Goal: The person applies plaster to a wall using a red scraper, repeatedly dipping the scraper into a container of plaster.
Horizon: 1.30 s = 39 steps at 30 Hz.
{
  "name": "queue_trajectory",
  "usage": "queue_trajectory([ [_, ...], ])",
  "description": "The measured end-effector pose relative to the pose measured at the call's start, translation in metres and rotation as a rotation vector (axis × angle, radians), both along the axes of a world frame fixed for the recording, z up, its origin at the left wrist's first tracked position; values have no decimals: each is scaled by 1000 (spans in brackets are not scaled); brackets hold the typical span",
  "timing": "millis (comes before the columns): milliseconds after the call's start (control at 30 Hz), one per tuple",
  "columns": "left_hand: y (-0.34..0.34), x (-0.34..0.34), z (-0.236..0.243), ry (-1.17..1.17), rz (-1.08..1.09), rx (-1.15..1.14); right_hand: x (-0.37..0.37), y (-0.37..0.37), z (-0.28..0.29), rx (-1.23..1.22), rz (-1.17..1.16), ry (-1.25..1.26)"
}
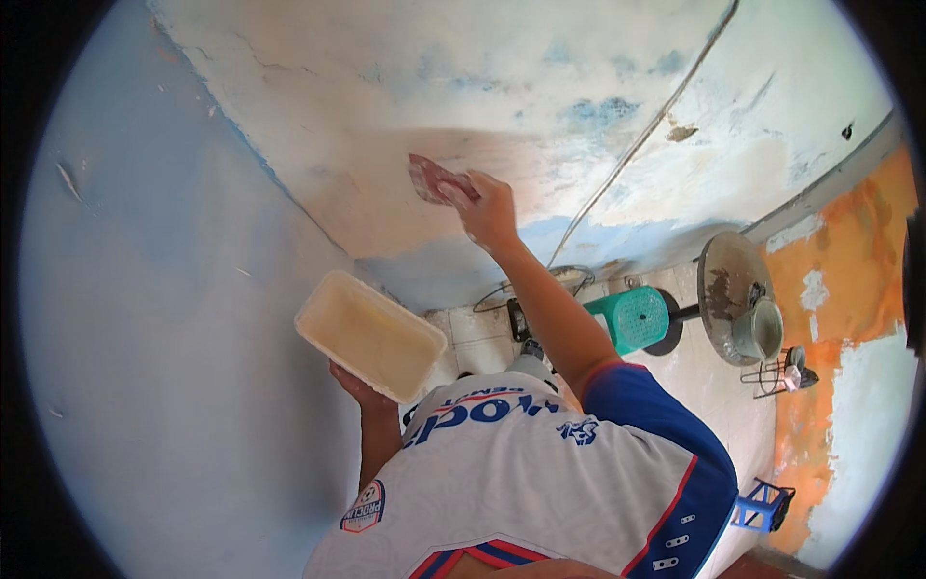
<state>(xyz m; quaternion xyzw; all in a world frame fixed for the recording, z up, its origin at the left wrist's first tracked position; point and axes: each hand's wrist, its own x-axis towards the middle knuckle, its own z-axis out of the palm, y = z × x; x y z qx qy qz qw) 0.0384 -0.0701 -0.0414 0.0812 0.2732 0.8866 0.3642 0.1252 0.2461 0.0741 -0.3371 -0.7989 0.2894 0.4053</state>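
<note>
My right hand grips a dark red scraper with pale smears on it, held up at the patchy white wall, where a beige area surrounds it. Lower on the left, my left hand supports a rectangular cream plastic tray from beneath; a thin pale yellowish layer covers its inside. Part of that hand is hidden under the tray.
A pale blue wall runs along my left. A cord crosses the wall ahead. To the right are a green stool, round table, bucket, wire rack, blue stool and patchy orange wall.
</note>
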Motion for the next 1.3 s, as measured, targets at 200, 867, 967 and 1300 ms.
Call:
queue_trajectory([
  [200, 2, -19, -22, 137, 86, -41, 72, 82, -11, -14, -321, 428],
  [867, -6, -4, 20, -40, 152, -192, 34, 52, -52, -169, -212, 386],
  [967, -15, -7, 3, -39, 153, -110, 49, 43, -69, -261, -80, 386],
  [1300, -11, -12, 6, -18, 137, -97, 24, 62, -74, -54, -186, 433],
])
